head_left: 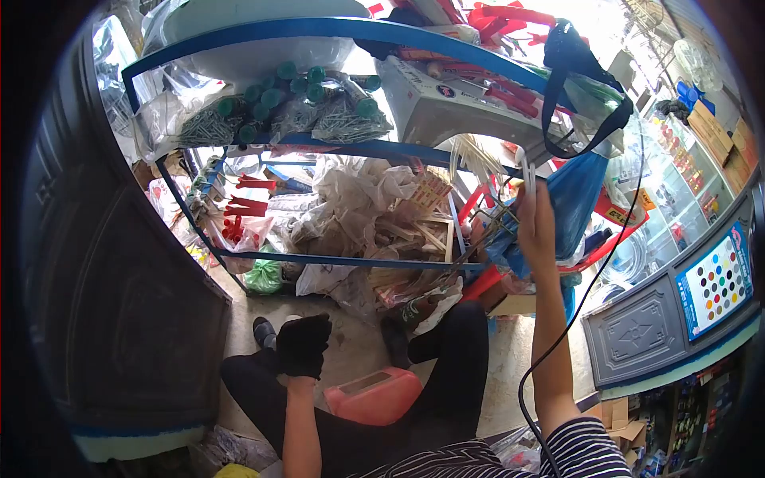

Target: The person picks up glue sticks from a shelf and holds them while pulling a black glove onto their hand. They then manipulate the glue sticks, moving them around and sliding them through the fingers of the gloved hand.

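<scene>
My right hand (535, 219) is bare and raised to the right end of the blue metal shelf rack (351, 259). Its fingers are closed round thin whitish strips (529, 174) that stick up above the fist. Right beside it hang a blue plastic bag (578, 199) and a black strap (550, 103). My left hand (304, 345) wears a black glove and is held over my left leg, fingers curled in. Whether it holds anything I cannot tell. Between my legs is a red plastic container (374, 396).
Bags of nails or screws with green caps (271, 98) fill the upper shelf. Crumpled plastic bags (335, 199) crowd the lower one, near red clamp-like pieces (245, 207). Grey panelled counters (637, 327) flank the floor. A black cable (582, 307) crosses my right arm.
</scene>
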{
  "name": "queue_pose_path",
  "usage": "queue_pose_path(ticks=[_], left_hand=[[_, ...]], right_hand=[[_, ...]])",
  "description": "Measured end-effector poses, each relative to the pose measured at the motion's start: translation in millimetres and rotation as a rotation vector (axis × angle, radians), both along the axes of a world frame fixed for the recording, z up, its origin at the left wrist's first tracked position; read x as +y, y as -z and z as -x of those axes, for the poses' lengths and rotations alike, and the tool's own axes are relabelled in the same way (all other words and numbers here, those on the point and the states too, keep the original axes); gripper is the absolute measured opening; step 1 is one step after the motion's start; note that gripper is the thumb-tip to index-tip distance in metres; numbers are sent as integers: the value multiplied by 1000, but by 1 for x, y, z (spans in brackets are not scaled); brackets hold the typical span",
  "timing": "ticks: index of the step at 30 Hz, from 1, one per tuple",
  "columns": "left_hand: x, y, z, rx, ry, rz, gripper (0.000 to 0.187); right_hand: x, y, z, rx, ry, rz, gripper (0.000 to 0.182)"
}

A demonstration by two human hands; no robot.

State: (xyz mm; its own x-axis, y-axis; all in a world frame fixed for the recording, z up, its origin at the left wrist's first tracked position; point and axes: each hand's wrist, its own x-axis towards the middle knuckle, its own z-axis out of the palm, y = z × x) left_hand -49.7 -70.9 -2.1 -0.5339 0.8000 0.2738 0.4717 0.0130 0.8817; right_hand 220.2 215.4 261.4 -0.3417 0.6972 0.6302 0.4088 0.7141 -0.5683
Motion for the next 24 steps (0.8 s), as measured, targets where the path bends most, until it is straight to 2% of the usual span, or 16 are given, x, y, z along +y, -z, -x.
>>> queue_pose_path(ticks=[1, 2, 3, 4, 6, 8, 10, 12, 15, 18, 19, 21, 23, 24], left_hand=[[3, -2, 2, 230, -3, 21, 54], [6, -4, 4, 455, -2, 94, 41], [9, -6, 6, 682, -12, 149, 32], [13, -10, 5, 897, -15, 265, 33], [32, -45, -3, 886, 7, 484, 33], [44, -55, 0, 844, 37, 229, 32], [57, -76, -1, 604, -38, 93, 26], [73, -57, 3, 258, -102, -86, 20], [104, 14, 18, -316, -84, -266, 17], [121, 25, 40, -643, 104, -295, 21], [127, 34, 46, -753, 190, -380, 22], [126, 52, 42, -660, 184, -347, 24], [120, 69, 36, -250, 27, -72, 25], [115, 82, 31, -336, -12, -130, 25]], right_hand=[[-20, 11, 6, -57, -61, -11, 24], [-40, 28, 15, -112, -128, -18, 21], [-59, 49, 24, -163, -212, 91, 20], [-77, 69, 35, -218, -307, 207, 19], [-101, 99, 62, -287, -548, 333, 20], [-109, 138, 88, -262, -640, 398, 20], [-109, 166, 112, -290, -653, 528, 25], [-103, 180, 132, -317, -628, 618, 24], [-82, 208, 159, -217, -577, 720, 23], [-62, 244, 177, -176, -534, 744, 22], [-58, 253, 183, -171, -517, 735, 21], [-58, 278, 185, -176, -484, 805, 19], [-63, 315, 186, -94, -476, 862, 17], [-67, 323, 187, -153, -456, 876, 17]])
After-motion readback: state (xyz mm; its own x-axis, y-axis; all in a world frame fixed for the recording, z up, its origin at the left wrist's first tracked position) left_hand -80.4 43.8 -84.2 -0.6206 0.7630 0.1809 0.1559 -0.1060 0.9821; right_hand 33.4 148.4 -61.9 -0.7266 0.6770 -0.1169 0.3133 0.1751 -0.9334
